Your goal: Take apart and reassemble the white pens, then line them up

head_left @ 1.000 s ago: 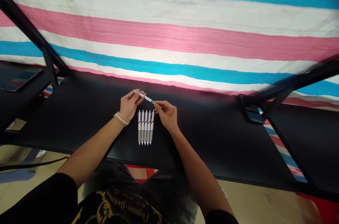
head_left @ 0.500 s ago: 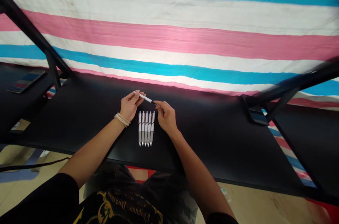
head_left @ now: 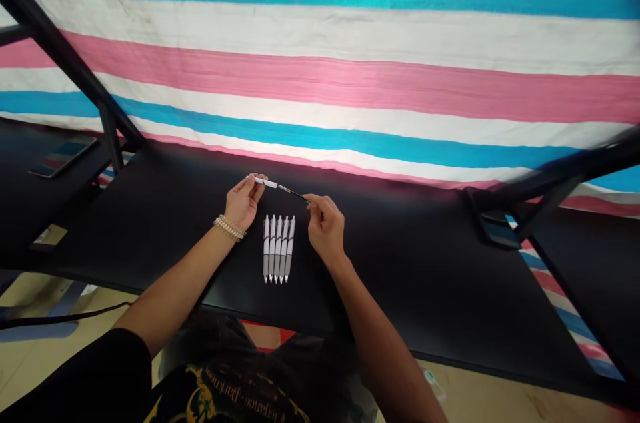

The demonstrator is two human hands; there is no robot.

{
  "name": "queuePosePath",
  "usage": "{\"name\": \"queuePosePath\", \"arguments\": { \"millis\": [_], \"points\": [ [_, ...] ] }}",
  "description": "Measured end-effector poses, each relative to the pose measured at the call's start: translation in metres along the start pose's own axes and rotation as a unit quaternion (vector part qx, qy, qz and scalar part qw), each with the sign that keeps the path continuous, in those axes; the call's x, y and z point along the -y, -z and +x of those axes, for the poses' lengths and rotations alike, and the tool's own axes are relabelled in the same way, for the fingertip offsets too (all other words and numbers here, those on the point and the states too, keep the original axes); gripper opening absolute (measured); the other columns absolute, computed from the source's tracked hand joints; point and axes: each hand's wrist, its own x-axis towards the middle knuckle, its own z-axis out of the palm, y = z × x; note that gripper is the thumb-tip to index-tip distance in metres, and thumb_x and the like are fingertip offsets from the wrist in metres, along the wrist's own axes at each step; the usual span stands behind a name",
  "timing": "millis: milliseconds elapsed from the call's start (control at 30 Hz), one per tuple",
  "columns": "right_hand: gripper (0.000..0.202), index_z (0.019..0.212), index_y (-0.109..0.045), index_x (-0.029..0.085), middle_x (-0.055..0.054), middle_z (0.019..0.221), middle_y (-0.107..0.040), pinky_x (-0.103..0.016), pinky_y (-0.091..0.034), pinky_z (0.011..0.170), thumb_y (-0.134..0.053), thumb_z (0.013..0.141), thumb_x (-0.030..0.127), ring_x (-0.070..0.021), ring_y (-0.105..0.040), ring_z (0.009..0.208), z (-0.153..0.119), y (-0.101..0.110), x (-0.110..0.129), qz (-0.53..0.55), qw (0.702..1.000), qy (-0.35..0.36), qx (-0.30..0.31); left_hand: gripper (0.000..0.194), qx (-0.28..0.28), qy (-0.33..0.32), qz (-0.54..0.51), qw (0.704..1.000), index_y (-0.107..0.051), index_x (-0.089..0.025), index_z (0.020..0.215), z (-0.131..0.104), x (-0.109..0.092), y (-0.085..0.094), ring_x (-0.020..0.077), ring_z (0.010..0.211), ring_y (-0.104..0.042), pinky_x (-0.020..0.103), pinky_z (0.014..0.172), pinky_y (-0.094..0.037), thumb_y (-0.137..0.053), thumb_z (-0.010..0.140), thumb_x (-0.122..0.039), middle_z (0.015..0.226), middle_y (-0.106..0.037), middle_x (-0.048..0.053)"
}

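My left hand [head_left: 244, 202] pinches a white pen barrel [head_left: 266, 182] above the black table, its open end pointing right. A thin ink refill [head_left: 294, 192], clear near the barrel and black further right, reaches from the barrel's end to my right hand [head_left: 326, 223]. The fingers of that hand are closed on the refill's right end, which they partly hide. Below and between my hands, a row of several white pens with grey grips [head_left: 278, 248] lies side by side on the table, metal tips toward me.
A striped sheet [head_left: 320, 83] hangs behind the black table [head_left: 410, 263]. Black metal braces [head_left: 111, 133] stand at left and right. A dark flat panel like a phone [head_left: 64, 155] and a small tan piece [head_left: 50, 236] lie far left.
My right hand has moved right, away from my left hand. More of the refill now shows outside the barrel. The view has shifted slightly.
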Motion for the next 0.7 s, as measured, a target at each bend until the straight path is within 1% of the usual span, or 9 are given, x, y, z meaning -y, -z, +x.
{"name": "queuePosePath", "arguments": {
  "millis": [133, 233, 300, 433, 500, 600, 700],
  "points": [
    [0.032, 0.108, -0.07, 0.024, -0.004, 0.085, -0.061, -0.032, -0.051, 0.071, -0.044, 0.093, 0.012, -0.019, -0.061, 0.078, -0.001, 0.0, 0.0, -0.001, 1.0, 0.002, 0.009, 0.01, 0.014, 0.004, 0.007, 1.0, -0.071, -0.012, 0.092, 0.001, 0.0, 0.001, 0.0173, 0.102, -0.071, 0.029, 0.098, -0.055, -0.072, 0.087, -0.02, 0.101, -0.075, 0.009],
    [0.031, 0.108, -0.07, 0.024, -0.005, 0.086, -0.061, -0.032, -0.052, 0.07, -0.044, 0.094, 0.013, -0.0185, -0.061, 0.077, -0.002, -0.002, 0.001, -0.006, 1.0, 0.003, 0.023, 0.013, 0.022, -0.005, 0.03, 0.999, -0.071, -0.013, 0.093, -0.001, 0.001, 0.0, 0.018, 0.102, -0.071, 0.032, 0.099, -0.054, -0.074, 0.085, -0.023, 0.101, -0.074, 0.01],
    [0.029, 0.11, -0.069, 0.024, -0.006, 0.091, -0.061, -0.032, -0.052, 0.071, -0.045, 0.096, 0.015, -0.0184, -0.06, 0.078, -0.002, -0.003, 0.002, -0.012, 0.999, 0.011, 0.031, 0.017, 0.025, -0.015, 0.051, 0.998, -0.071, -0.013, 0.093, -0.003, 0.002, -0.001, 0.0192, 0.102, -0.071, 0.035, 0.1, -0.054, -0.076, 0.083, -0.026, 0.102, -0.074, 0.01],
    [0.03, 0.12, -0.062, 0.023, -0.01, 0.111, -0.056, -0.036, -0.053, 0.086, -0.046, 0.096, 0.016, -0.0209, -0.06, 0.096, -0.004, -0.009, 0.008, -0.024, 0.997, 0.043, 0.053, 0.025, 0.056, -0.018, 0.083, 0.995, -0.071, -0.012, 0.094, -0.01, 0.008, -0.006, 0.0235, 0.1, -0.072, 0.043, 0.102, -0.052, -0.08, 0.08, -0.03, 0.101, -0.074, 0.012],
    [0.032, 0.124, -0.057, 0.022, -0.012, 0.116, -0.053, -0.038, -0.052, 0.092, -0.044, 0.095, 0.014, -0.0218, -0.059, 0.103, -0.006, -0.012, 0.01, -0.023, 0.997, 0.045, 0.055, 0.026, 0.064, -0.016, 0.087, 0.994, -0.071, -0.012, 0.094, -0.012, 0.011, -0.007, 0.0243, 0.1, -0.072, 0.044, 0.102, -0.052, -0.08, 0.08, -0.031, 0.101, -0.074, 0.013],
    [0.032, 0.125, -0.053, 0.022, -0.011, 0.112, -0.053, -0.039, -0.052, 0.091, -0.044, 0.095, 0.013, -0.0214, -0.059, 0.102, -0.008, -0.015, 0.008, -0.012, 0.998, 0.034, 0.043, 0.025, 0.061, -0.013, 0.092, 0.994, -0.071, -0.011, 0.094, -0.014, 0.013, -0.007, 0.0245, 0.1, -0.072, 0.044, 0.102, -0.052, -0.08, 0.079, -0.03, 0.101, -0.074, 0.013],
    [0.029, 0.123, -0.051, 0.023, -0.008, 0.103, -0.057, -0.037, -0.054, 0.084, -0.047, 0.095, 0.016, -0.0201, -0.062, 0.092, -0.008, -0.015, 0.003, 0.009, 0.999, 0.009, 0.035, 0.024, 0.063, -0.005, 0.093, 0.994, -0.071, -0.012, 0.092, -0.014, 0.012, -0.008, 0.0245, 0.1, -0.072, 0.045, 0.102, -0.051, -0.08, 0.079, -0.03, 0.101, -0.074, 0.013]
  ]
}}
